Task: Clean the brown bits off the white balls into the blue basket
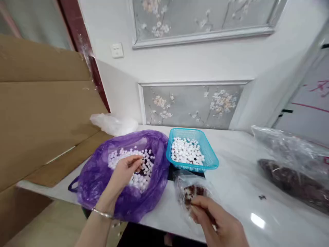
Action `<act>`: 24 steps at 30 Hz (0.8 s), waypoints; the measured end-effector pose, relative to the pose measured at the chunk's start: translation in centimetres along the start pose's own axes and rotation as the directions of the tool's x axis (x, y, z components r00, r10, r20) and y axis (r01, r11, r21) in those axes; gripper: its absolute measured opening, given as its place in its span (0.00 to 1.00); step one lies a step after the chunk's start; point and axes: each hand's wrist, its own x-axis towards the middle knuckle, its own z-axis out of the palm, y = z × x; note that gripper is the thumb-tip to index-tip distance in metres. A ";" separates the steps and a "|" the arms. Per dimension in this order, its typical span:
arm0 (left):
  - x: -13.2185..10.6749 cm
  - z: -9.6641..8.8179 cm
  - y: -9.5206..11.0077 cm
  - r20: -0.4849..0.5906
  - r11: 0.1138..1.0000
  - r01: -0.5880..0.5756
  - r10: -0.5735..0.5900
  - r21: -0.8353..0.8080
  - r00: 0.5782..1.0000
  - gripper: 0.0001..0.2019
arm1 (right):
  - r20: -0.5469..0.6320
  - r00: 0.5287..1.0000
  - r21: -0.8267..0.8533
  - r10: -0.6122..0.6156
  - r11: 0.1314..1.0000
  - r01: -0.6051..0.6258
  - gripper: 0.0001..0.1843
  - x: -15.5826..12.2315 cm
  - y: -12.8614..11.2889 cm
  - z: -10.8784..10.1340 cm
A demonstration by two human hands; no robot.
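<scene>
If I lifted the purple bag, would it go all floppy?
Probably: the purple bag looks thin and crinkly, so its sides would likely sag. The white balls inside look round, so they may roll, and since the top is wide open, some might spill.

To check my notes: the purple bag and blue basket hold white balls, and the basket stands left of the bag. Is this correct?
Only the side is wrong: in the head view, the blue basket stands right of the purple bag.

Looks like a home, judging by the framed blossom-print wall panel (205, 22) at one o'clock and wall socket (117, 50) toward eleven.
</scene>
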 end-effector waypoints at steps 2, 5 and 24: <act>-0.8 0.6 -0.2 0.024 1.000 0.006 -0.005 -0.015 1.000 0.18 | 0.005 1.000 0.022 -0.019 1.000 0.019 0.08 0.1 -0.3 0.0; -2.2 1.9 0.0 0.059 0.998 0.021 -0.017 -0.062 0.998 0.16 | 0.006 0.999 0.092 -0.041 0.995 0.041 0.07 0.2 -0.9 0.0; -9.5 10.3 0.4 0.482 0.749 0.433 -0.174 -0.502 0.859 0.08 | -0.010 0.967 0.352 -0.253 0.905 0.240 0.11 0.5 -3.1 -0.6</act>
